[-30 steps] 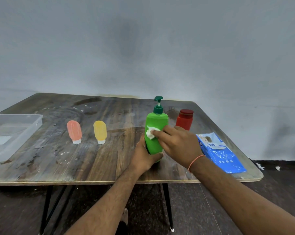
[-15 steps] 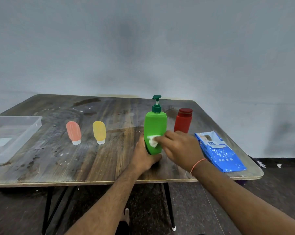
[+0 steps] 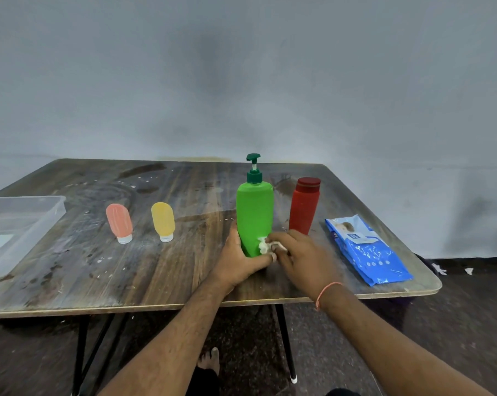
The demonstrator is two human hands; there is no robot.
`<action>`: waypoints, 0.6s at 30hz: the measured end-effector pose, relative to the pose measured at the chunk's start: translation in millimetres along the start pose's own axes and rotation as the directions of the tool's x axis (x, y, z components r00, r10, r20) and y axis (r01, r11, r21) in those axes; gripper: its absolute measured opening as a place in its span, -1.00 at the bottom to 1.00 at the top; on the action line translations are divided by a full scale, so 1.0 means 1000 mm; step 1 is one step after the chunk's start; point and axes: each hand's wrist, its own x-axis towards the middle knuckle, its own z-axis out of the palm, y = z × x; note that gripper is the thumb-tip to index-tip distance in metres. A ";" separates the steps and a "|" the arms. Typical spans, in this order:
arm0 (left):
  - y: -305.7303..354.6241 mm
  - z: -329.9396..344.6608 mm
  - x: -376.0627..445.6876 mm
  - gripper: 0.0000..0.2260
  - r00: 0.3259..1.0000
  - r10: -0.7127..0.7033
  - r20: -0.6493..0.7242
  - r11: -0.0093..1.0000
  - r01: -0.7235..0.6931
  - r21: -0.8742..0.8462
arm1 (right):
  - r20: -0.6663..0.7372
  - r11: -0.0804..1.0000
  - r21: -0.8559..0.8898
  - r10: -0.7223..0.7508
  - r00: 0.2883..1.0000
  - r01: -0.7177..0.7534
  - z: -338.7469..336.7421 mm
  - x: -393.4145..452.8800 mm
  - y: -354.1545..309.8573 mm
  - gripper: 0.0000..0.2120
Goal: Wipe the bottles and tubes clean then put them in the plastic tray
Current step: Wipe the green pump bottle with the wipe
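Green pump bottle (image 3: pixel 254 212) upright, left hand (image 3: pixel 237 260) fingers wrapped round base, right hand (image 3: pixel 301 254) fingers pinching white wipe (image 3: pixel 263 245) against it

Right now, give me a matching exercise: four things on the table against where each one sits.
Things:
1. green pump bottle
2. red bottle
3. plastic tray
4. wipes pack

Places:
A. far left edge of the table
B. gripped at its base by the left hand
C. far right, lying flat
D. standing just right of the green one

Pairs: 1-B, 2-D, 3-A, 4-C
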 end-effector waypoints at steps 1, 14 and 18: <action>0.001 0.001 0.000 -0.29 1.000 -0.007 -0.001 1.000 0.007 -0.027 | 0.017 0.999 0.030 0.017 1.000 -0.018 0.004 -0.006 0.002 -0.73; 0.001 0.001 0.002 -0.50 0.998 -0.058 -0.014 0.997 0.057 -0.045 | 0.046 0.970 0.212 0.109 0.993 -0.116 0.027 -0.016 0.012 -0.80; -0.001 -0.001 0.004 -0.48 1.000 -0.024 -0.017 1.000 0.024 -0.019 | 0.102 0.919 0.333 0.188 0.977 -0.212 0.027 -0.013 0.018 -0.77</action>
